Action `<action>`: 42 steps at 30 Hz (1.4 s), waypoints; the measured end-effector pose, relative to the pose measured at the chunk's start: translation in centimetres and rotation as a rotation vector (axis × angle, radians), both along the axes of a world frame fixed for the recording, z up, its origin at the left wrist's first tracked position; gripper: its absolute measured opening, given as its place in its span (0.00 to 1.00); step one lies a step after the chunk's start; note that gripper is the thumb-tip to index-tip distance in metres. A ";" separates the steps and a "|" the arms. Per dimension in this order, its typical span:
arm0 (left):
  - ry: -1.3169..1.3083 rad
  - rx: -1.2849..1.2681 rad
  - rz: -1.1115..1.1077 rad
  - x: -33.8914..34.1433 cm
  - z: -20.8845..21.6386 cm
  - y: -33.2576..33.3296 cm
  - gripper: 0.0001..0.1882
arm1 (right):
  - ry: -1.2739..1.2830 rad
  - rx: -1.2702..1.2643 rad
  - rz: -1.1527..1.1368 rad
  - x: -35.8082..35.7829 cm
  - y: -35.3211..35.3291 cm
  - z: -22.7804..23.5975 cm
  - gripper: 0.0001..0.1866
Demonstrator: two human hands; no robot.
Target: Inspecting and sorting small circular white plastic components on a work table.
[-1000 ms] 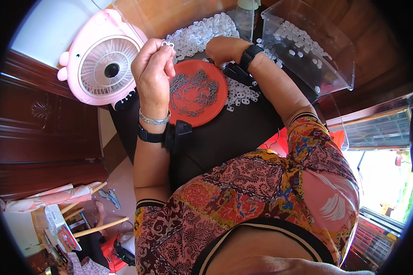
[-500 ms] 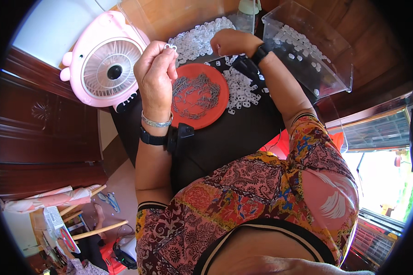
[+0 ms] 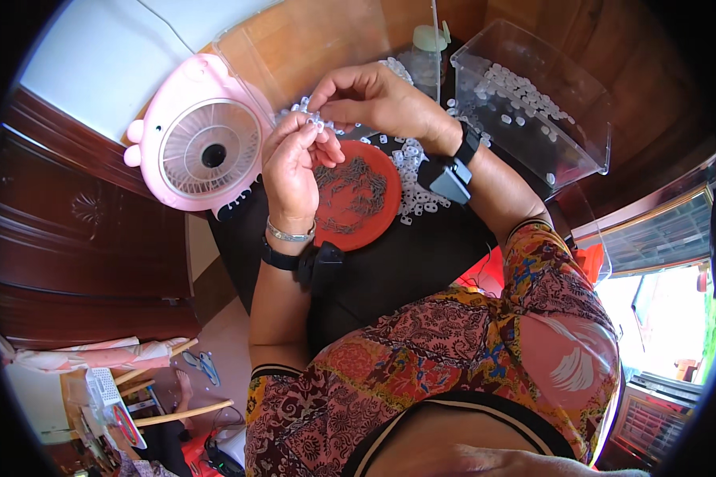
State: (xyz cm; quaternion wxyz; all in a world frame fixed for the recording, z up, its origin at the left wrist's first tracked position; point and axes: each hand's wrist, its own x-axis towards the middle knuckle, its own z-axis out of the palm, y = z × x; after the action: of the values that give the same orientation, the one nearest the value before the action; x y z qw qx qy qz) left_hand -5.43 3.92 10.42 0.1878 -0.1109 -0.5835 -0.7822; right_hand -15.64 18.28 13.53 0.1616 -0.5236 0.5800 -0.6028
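My left hand (image 3: 294, 163) pinches a small white plastic piece (image 3: 316, 122) between thumb and forefinger, above the left edge of the red plate. My right hand (image 3: 378, 102) reaches across from the right, its thumb and forefinger closed just beside that piece; what they hold, if anything, is too small to make out. Beneath the hands, the red plate (image 3: 390, 168) carries many small grey metal pieces (image 3: 354, 191). White plastic pieces (image 3: 412, 179) with holes lie heaped on the black table to the plate's right, and more behind my hands are partly hidden.
A pink fan (image 3: 215, 151) stands left of the plate. At the back right, a clear plastic bin (image 3: 533, 143) contains scattered white pieces. Near it is a jar with a pale green lid (image 3: 429, 37). A clear upright panel (image 3: 318, 40) rises behind my hands.
My right hand has come left from the white pile to meet my left hand. My left hand still has the white piece, and its other fingers have opened slightly.
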 end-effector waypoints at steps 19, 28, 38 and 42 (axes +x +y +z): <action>-0.028 0.322 -0.179 -0.3 -0.4 -0.6 0.10 | 0.096 0.013 0.003 0.0 0.2 0.5 0.07; -0.032 -0.095 0.222 0.1 -0.2 0.1 0.09 | -0.189 -0.060 -0.093 -0.7 -0.1 0.2 0.06; -0.040 -0.009 0.255 0.0 0.1 0.8 0.09 | -0.116 -0.095 -0.115 -0.2 -0.4 0.3 0.05; -0.049 -0.009 0.261 0.0 0.0 0.9 0.09 | -0.081 -0.094 -0.108 0.1 -0.4 0.3 0.06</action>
State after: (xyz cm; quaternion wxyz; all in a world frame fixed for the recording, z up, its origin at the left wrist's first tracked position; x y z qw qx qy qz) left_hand -5.47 4.83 10.42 0.2732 -0.0158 -0.6008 -0.7511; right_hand -15.50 17.88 13.81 0.1272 -0.4738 0.5714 -0.6579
